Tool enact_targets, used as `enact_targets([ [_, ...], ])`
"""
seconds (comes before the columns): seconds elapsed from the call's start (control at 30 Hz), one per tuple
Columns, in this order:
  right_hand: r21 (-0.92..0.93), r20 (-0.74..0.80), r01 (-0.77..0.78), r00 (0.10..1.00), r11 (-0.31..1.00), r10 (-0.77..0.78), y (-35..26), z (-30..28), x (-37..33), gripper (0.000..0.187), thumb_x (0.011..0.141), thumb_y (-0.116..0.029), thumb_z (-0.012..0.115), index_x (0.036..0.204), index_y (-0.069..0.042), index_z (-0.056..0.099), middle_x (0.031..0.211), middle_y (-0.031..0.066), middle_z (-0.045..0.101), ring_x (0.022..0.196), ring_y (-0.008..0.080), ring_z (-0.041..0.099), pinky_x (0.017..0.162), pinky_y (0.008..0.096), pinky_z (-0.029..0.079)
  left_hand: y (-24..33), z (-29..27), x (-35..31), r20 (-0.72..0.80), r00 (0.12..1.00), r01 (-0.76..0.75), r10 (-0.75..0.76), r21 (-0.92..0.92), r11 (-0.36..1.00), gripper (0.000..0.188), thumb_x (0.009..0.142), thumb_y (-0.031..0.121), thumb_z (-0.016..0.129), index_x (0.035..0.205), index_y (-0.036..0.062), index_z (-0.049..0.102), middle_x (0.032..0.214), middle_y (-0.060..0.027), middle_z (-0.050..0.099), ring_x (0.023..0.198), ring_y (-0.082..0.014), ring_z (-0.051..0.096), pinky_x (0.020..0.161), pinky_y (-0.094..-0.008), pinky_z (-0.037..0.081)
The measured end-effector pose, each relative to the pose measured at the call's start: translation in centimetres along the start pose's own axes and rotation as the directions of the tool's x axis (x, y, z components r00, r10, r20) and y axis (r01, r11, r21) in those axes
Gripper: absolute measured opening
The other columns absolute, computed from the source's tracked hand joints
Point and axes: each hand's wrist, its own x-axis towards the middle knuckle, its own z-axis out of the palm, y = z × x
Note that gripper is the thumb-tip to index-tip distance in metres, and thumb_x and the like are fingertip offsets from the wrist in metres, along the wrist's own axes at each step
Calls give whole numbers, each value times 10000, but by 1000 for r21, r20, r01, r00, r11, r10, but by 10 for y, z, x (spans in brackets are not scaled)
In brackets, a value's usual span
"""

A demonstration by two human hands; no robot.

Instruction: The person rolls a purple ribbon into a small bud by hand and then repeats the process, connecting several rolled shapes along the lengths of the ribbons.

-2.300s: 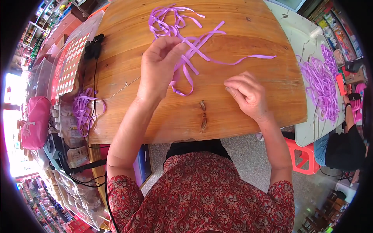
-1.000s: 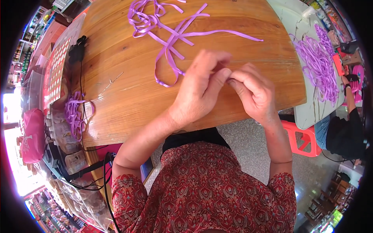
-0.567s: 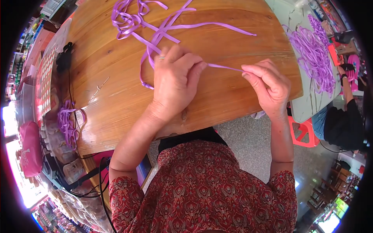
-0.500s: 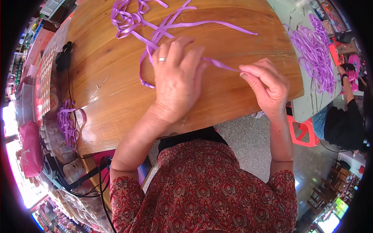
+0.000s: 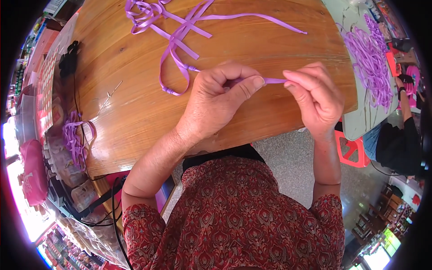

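A narrow purple ribbon (image 5: 273, 81) runs taut between my two hands above the wooden table. My left hand (image 5: 220, 92) is closed round it, thumb pressed against the curled index finger; what lies inside the palm is hidden. At the ribbon's right end, my right hand (image 5: 315, 94) pinches it between thumb and fingertips. Left of my left hand the ribbon continues into a loop (image 5: 161, 74) with small wrapped bands on it. Farther back, loose purple ribbon lengths (image 5: 180, 33) cross each other on the wood, one tail stretching to the right.
Around the wooden table (image 5: 270, 121) are a bundle of purple ribbons (image 5: 371, 67) on a pale table, a smaller purple tangle (image 5: 74, 135), a thin metal tool (image 5: 108, 99), a black cable (image 5: 76, 94) and a red stool (image 5: 353, 153). A person (image 5: 400, 139) is at the far right.
My left hand has turned from spread fingers to a closed grip on the ribbon, nearer my right hand. The right hand keeps its pinch. The banded loop shows more fully.
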Motion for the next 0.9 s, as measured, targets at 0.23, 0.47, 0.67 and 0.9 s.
enact_targets([
  [0.23,-8,-39,17,999,1000,-18,0,-15,1,225,728,34,704,950,28,675,835,112,626,756,206,581,650,284,450,-5,1,0,-69,998,7,-10,-33,999,57,873,62,642,903,25,674,813,32,628,774,-32,538,701,-186,423],
  [0.47,-267,113,249,968,931,-226,-6,5,1,401,575,-68,787,964,-25,698,862,50,625,770,218,561,687,327,434,0,1,1,-95,994,49,-55,-57,997,78,883,78,638,891,6,669,743,44,605,703,-17,492,624,-182,412],
  [0.67,-254,132,270,961,929,-243,2,7,1,334,572,-48,782,892,-17,690,802,42,596,710,205,550,637,320,411,1,-1,0,-28,999,42,-44,-69,997,100,892,88,627,902,0,674,764,29,625,710,-19,500,640,-185,422],
  [0.9,-202,153,270,958,942,-242,2,14,-4,307,595,1,765,884,1,661,784,53,578,692,210,545,608,320,402,1,0,2,-22,995,91,-96,-166,982,111,892,98,628,893,1,683,797,8,654,738,-28,533,664,-189,443],
])
